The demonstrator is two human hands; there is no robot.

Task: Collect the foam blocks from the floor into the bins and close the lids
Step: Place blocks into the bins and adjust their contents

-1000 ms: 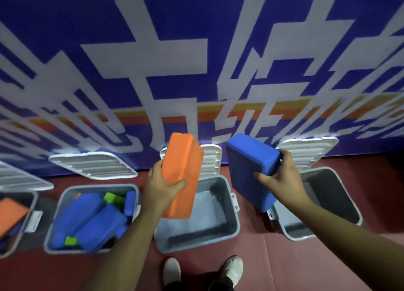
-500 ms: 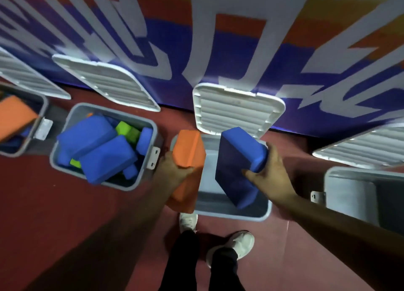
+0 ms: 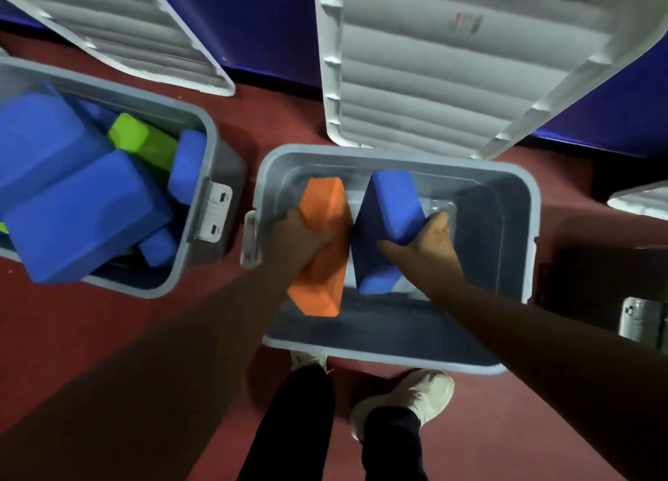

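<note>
Two foam blocks are held side by side inside the open middle bin (image 3: 499,249), which stands on the red floor (image 3: 282,119) against a dark blue wall (image 3: 271,28). The orange block (image 3: 325,285) is gripped by the left hand (image 3: 300,238), whose fingers are wrapped round its left edge about halfway along. The block is set on edge, with its far end near the bin's back left corner and its near end towards the front wall. The blue block (image 3: 390,220) is gripped by the right hand (image 3: 430,242), with the thumb laid on the near face and the fingers curled round the right side. It is also tilted on edge, just beside the orange block and almost touching it. Whether either block rests on the bin's bottom cannot be told. The white ribbed lid (image 3: 452,82) of this bin is tipped back open behind it. To the left, well apart from the hands, a second bin (image 3: 227,169) is seen, also open, with its lid (image 3: 126,21) leaned back. It is filled with several large blue blocks (image 3: 79,209), and a green block (image 3: 141,144) is wedged among them near the back. A white latch (image 3: 215,209) is seen on its right side, facing the middle bin. At the right edge, part of a third lid (image 3: 639,202) is seen. Below the middle bin, dark trouser legs (image 3: 296,426) and two pale shoes (image 3: 415,394) are seen on the floor, the toes just at the bin's front wall.
</note>
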